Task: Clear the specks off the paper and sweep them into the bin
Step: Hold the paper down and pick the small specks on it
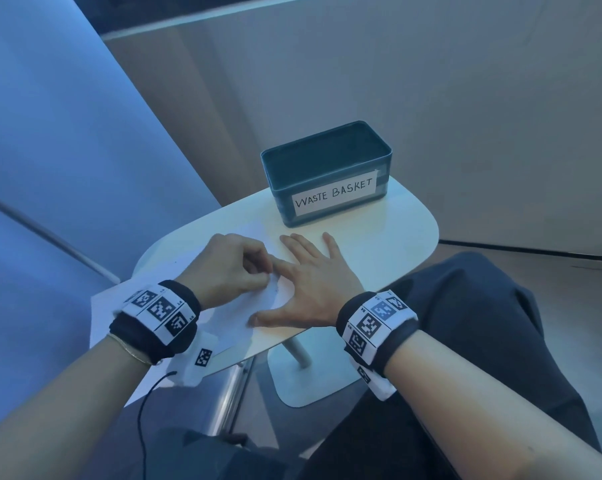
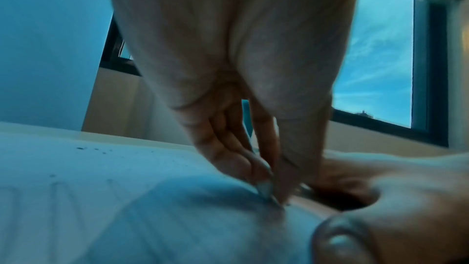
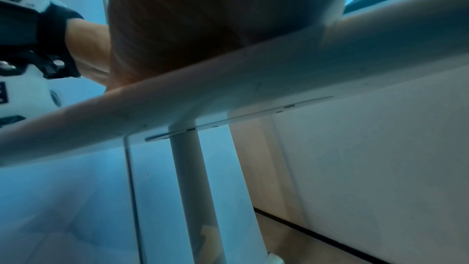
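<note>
While curled over the sheet, left hand (image 1: 235, 268) with fingertips (image 2: 269, 192) drawn together at the paper (image 1: 230, 317) surface, apparently pinching a raised fold or small white bit there; blur too heavy to tell which. Right hand (image 1: 310, 282) just beside it, flat and spread, palm down, holding nothing, fingers straight across the sheet's right edge and the worktop (image 1: 379, 247), pinning the sheet in place.

Paper white, thin, creased near the hands, its near left corner hanging off the worktop edge. Judged light, limp and quick to slide or buckle, so best held flat under a palm or taken by an edge or corner with a gentle pinch, not pushed from the middle. Specks (image 2: 81, 148) dark and tiny, scattered on the far left part of the sheet in the left wrist view, well apart from the fingertips. Likely weightless, apt to scatter at a quick move or roll off if the sheet tilts.

Beyond the hands, a dark rectangular tin labelled "WASTE BASKET" (image 1: 327, 174), upright at the far side of the worktop, near the right fingers but apart from them. Visible inside walls bare; floor of it hidden.
</note>
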